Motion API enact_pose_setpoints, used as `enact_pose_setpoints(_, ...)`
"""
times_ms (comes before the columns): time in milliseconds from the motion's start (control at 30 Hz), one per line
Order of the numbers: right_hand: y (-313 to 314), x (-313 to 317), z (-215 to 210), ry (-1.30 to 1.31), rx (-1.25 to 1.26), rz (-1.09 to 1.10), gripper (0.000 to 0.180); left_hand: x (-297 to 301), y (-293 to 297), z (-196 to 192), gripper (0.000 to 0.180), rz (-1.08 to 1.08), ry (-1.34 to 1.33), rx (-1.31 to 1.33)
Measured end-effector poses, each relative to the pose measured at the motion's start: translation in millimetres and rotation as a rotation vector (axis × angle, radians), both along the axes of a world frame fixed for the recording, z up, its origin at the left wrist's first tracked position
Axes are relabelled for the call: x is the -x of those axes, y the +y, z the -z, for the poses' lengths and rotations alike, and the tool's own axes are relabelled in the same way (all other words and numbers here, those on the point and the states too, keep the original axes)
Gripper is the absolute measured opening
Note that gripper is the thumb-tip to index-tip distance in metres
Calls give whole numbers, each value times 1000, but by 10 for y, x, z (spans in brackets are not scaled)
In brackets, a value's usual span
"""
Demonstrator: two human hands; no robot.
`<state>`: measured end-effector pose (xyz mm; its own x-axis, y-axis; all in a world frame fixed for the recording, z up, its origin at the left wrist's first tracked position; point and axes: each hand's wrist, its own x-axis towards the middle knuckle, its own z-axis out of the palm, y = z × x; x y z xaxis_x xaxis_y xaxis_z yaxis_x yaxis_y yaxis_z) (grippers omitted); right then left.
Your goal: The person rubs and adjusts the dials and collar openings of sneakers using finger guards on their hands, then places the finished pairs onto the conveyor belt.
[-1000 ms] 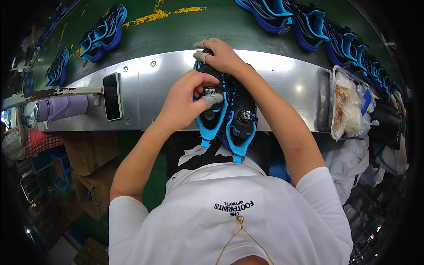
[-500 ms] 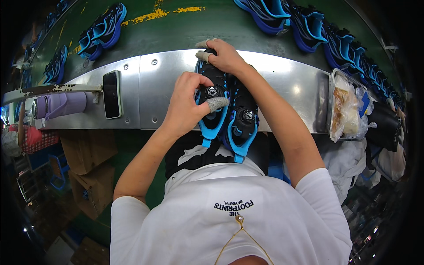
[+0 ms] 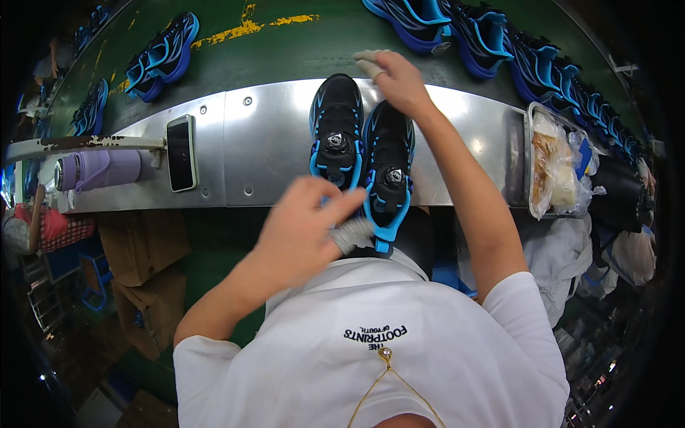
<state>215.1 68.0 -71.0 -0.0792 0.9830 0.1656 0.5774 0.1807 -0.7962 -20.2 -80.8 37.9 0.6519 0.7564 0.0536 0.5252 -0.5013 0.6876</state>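
Two black and blue sneakers with dial closures lie side by side on the metal ledge, toes pointing away from me. My left hand (image 3: 303, 228) is smeared by motion at the heel of the left sneaker (image 3: 337, 114), hiding that heel; whether it touches the shoe I cannot tell. A grey cover wraps its thumb. Beyond the toe of the right sneaker (image 3: 389, 143), my right hand (image 3: 398, 80) hovers with fingers stretched out and nothing in them. Pale covers sit on two of its fingers.
Along the green conveyor (image 3: 285, 50) stand more such sneakers (image 3: 485, 43), left and right. The metal ledge (image 3: 267, 143) also carries a phone (image 3: 181, 153), a purple bottle (image 3: 107, 170) and a tray (image 3: 531, 164) of bagged items. Cardboard boxes (image 3: 143, 242) stand below, left.
My right hand has let go of the left sneaker's toe and moved right. My left hand has left that sneaker's dial and come back toward me to its heel.
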Motion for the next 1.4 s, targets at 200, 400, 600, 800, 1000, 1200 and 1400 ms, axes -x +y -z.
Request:
enact_pose_setpoints(200, -203, -351, -68, 122, 16, 125, 31, -380, 176, 305, 36, 428, 427, -131)
enact_pose_setpoints(400, -834, -666, -70, 112, 71, 216, 23, -55, 983, 484, 31, 176, 220, -341)
enact_pose_setpoints(600, -1272, -801, 128, 40, 85, 258, 21, 121, 2266, 329, 59, -200, 236, -305)
enact_pose_setpoints(800, -1232, -793, 25, 75, 122, 220, 19, 416, 2648, 438, 49, -175, 373, -643)
enact_pose_setpoints(1000, -546, -1317, -251, -372, -389, 118, 35, 500, 1223, 1390, 33, -280, 37, -494)
enact_pose_setpoints(1200, 59, -2055, -230, -915, -307, 234, 68, 294, 235, 1704, 37, -425, 90, -371)
enact_pose_setpoints(1400, 404, -1377, -444, -635, -267, 16, 69, 211, 156, 1631, 45, -501, 188, -347)
